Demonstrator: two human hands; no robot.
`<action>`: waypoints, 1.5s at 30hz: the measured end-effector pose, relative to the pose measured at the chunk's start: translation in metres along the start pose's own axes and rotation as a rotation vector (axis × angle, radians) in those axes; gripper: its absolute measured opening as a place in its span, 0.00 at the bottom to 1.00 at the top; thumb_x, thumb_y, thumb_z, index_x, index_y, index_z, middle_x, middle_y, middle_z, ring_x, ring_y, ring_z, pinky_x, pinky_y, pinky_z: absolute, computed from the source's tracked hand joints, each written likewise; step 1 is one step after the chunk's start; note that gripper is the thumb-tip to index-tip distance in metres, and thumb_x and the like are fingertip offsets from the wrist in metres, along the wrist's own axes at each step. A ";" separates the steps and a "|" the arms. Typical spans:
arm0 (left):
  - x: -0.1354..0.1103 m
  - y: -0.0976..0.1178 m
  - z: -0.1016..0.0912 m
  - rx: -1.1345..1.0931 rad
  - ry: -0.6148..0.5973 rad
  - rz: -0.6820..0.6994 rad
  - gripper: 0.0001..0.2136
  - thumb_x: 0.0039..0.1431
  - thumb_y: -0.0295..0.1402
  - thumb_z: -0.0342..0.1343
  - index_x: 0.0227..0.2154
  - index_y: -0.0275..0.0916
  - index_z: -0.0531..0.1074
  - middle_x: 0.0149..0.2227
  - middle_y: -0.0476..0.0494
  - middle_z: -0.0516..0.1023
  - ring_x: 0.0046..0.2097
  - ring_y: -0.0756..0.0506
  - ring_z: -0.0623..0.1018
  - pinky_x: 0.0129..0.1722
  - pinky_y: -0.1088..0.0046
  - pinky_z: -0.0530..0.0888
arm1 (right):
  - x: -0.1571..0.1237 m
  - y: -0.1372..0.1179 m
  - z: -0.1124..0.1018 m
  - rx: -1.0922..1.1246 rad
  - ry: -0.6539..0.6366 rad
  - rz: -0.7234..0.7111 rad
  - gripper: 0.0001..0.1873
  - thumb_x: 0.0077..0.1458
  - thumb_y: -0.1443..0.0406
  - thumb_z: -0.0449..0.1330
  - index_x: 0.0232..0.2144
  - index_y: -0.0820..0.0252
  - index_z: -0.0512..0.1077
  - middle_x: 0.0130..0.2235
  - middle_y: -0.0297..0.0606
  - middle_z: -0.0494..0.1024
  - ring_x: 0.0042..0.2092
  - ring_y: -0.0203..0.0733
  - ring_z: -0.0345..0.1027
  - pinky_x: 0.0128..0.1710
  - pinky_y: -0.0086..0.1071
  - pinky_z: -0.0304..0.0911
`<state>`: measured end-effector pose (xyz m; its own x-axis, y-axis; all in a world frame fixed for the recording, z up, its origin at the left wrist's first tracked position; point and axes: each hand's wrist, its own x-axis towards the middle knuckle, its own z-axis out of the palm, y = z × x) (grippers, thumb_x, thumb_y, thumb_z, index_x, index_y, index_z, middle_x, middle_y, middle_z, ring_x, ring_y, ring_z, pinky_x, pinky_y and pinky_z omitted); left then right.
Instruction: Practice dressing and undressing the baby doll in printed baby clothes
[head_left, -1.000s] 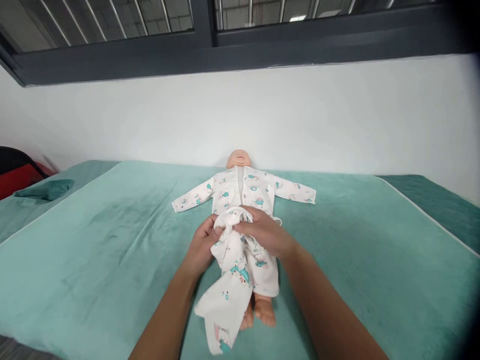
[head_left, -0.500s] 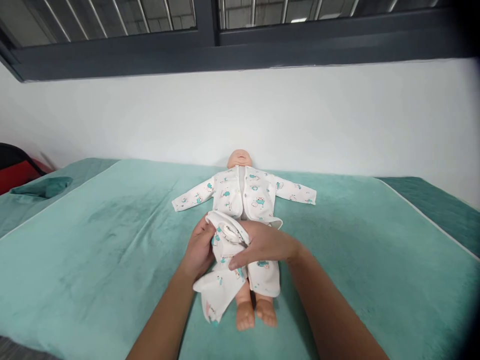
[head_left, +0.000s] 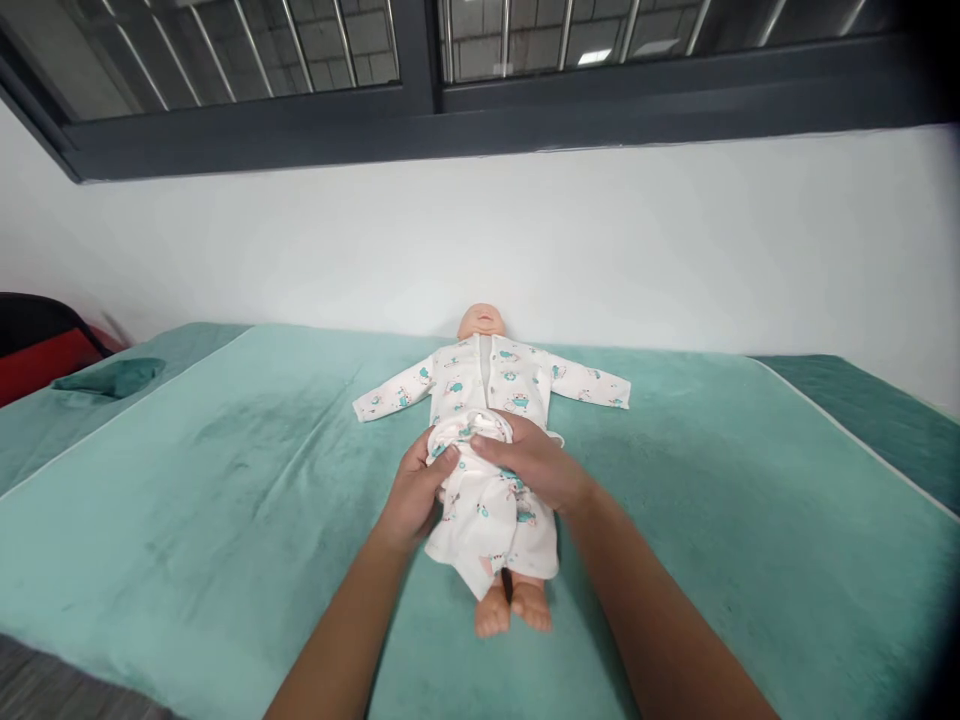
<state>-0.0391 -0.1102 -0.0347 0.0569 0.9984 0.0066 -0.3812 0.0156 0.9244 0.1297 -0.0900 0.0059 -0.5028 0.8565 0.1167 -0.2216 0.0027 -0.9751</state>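
Observation:
A baby doll (head_left: 482,320) lies on its back in an open-fronted white jacket (head_left: 517,352) printed with small teal figures, its sleeves spread to both sides. Over its lower body is a white printed garment (head_left: 480,510) in the same pattern, gathered into a roll at the top. I cannot tell which kind of garment it is. My left hand (head_left: 417,488) grips the roll's left side, thumb on top. My right hand (head_left: 534,462) pinches its right side. White cloth covers the doll's legs down to the ankles, and its bare feet (head_left: 514,608) stick out below.
The doll lies on a teal bed cover (head_left: 262,500). Behind it stands a white wall (head_left: 480,240) below a dark window frame (head_left: 480,120). At the far left are a red and black item (head_left: 45,350) and a folded dark teal cloth (head_left: 112,378).
The garment's loose lower end has swung from the left to over the doll's legs. My left thumb now lies on the roll, and my right thumb has moved up to it.

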 end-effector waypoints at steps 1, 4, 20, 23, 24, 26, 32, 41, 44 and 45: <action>-0.001 0.000 0.000 -0.020 0.031 0.008 0.20 0.50 0.40 0.65 0.45 0.40 0.73 0.34 0.46 0.79 0.29 0.49 0.75 0.32 0.74 0.72 | -0.002 -0.004 0.000 -0.039 -0.077 0.006 0.23 0.51 0.56 0.64 0.48 0.59 0.72 0.43 0.40 0.78 0.44 0.45 0.71 0.45 0.37 0.66; -0.004 0.001 -0.001 -0.031 0.095 0.032 0.20 0.47 0.41 0.67 0.43 0.38 0.74 0.32 0.47 0.79 0.29 0.49 0.76 0.31 0.75 0.71 | -0.006 -0.012 -0.001 -0.164 -0.264 0.019 0.32 0.44 0.59 0.70 0.52 0.58 0.70 0.45 0.39 0.77 0.49 0.49 0.69 0.47 0.39 0.65; -0.041 0.016 0.044 -0.041 0.117 -0.013 0.17 0.52 0.40 0.63 0.42 0.37 0.74 0.37 0.43 0.79 0.37 0.45 0.77 0.36 0.72 0.73 | -0.010 -0.003 -0.010 -0.206 0.032 -0.020 0.13 0.48 0.61 0.64 0.38 0.57 0.72 0.34 0.31 0.74 0.36 0.38 0.67 0.37 0.31 0.62; -0.070 0.027 0.062 -0.058 0.186 -0.111 0.18 0.55 0.42 0.60 0.45 0.38 0.74 0.39 0.40 0.79 0.39 0.43 0.77 0.33 0.72 0.72 | -0.013 -0.008 -0.013 -0.381 -0.006 -0.047 0.13 0.46 0.60 0.66 0.36 0.57 0.73 0.36 0.31 0.75 0.39 0.40 0.67 0.40 0.31 0.61; -0.080 0.030 0.067 -0.074 0.211 -0.130 0.18 0.55 0.42 0.60 0.46 0.38 0.74 0.39 0.39 0.79 0.39 0.43 0.77 0.32 0.72 0.72 | -0.014 -0.009 -0.014 -0.423 -0.042 -0.043 0.14 0.46 0.60 0.66 0.37 0.57 0.74 0.37 0.32 0.75 0.40 0.41 0.67 0.40 0.31 0.61; -0.099 0.031 0.073 -0.106 0.270 -0.160 0.19 0.54 0.42 0.61 0.45 0.37 0.75 0.37 0.39 0.79 0.37 0.43 0.78 0.31 0.72 0.73 | -0.014 -0.009 -0.015 -0.484 -0.154 -0.029 0.16 0.45 0.61 0.66 0.38 0.57 0.74 0.38 0.32 0.76 0.41 0.42 0.68 0.40 0.31 0.61; -0.146 0.012 0.080 -0.304 0.492 -0.189 0.24 0.46 0.37 0.67 0.48 0.37 0.75 0.44 0.38 0.80 0.48 0.39 0.78 0.44 0.69 0.75 | -0.007 -0.003 -0.016 -0.767 -0.486 -0.137 0.10 0.46 0.70 0.61 0.34 0.58 0.74 0.36 0.32 0.78 0.37 0.39 0.70 0.36 0.29 0.59; -0.174 -0.041 0.052 -0.247 0.706 -0.227 0.20 0.36 0.42 0.72 0.33 0.37 0.78 0.37 0.42 0.81 0.41 0.42 0.79 0.37 0.73 0.75 | -0.017 0.000 -0.003 -1.079 -0.492 -0.120 0.05 0.49 0.63 0.62 0.31 0.57 0.75 0.34 0.32 0.79 0.34 0.37 0.69 0.31 0.28 0.54; -0.172 -0.044 0.038 -0.097 0.700 -0.146 0.22 0.40 0.44 0.70 0.36 0.38 0.77 0.38 0.44 0.80 0.38 0.46 0.77 0.35 0.76 0.73 | -0.019 0.003 0.002 -1.182 -0.450 -0.141 0.06 0.50 0.61 0.62 0.30 0.56 0.75 0.31 0.32 0.79 0.32 0.37 0.68 0.29 0.29 0.51; -0.170 -0.044 0.034 -0.059 0.686 -0.137 0.22 0.41 0.45 0.69 0.38 0.38 0.76 0.38 0.44 0.79 0.37 0.46 0.76 0.34 0.76 0.72 | -0.019 0.004 0.003 -1.223 -0.441 -0.146 0.07 0.51 0.60 0.62 0.30 0.57 0.75 0.30 0.33 0.78 0.32 0.37 0.68 0.28 0.29 0.49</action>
<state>-0.0010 -0.2825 -0.0634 -0.4798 0.7963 -0.3685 -0.4626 0.1273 0.8774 0.1360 -0.1080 0.0005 -0.8201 0.5691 0.0593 0.4835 0.7447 -0.4601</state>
